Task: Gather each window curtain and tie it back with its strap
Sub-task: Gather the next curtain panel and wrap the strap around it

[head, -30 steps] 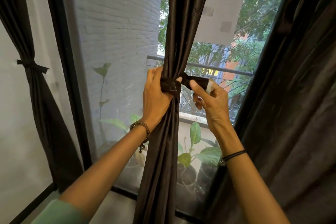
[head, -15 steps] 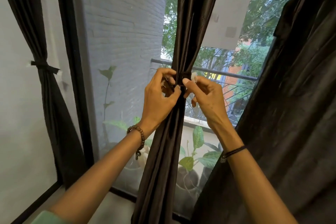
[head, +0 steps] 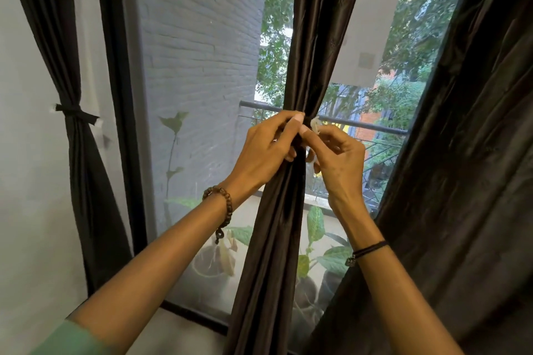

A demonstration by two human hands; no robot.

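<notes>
A dark brown curtain (head: 311,37) hangs gathered into a narrow bundle in the middle of the window. My left hand (head: 264,150) grips the bundle from the left at its pinched waist. My right hand (head: 339,157) is at the right of the same spot, thumb and fingers pinching the strap, whose whitish end (head: 315,125) sticks up between the hands. Most of the strap is hidden by my fingers. At the far left another dark curtain (head: 78,181) hangs tied back with its strap (head: 75,113).
A third dark curtain (head: 467,181) hangs loose and wide at the right. A black window frame post (head: 121,124) stands between the left curtain and the glass. Potted plants (head: 314,239), a grey brick wall and a balcony rail lie outside the glass.
My right hand has brought the loose strap end from the right in against the bundle. Both hands have closed together at the curtain's waist. The view has shifted slightly left and closer.
</notes>
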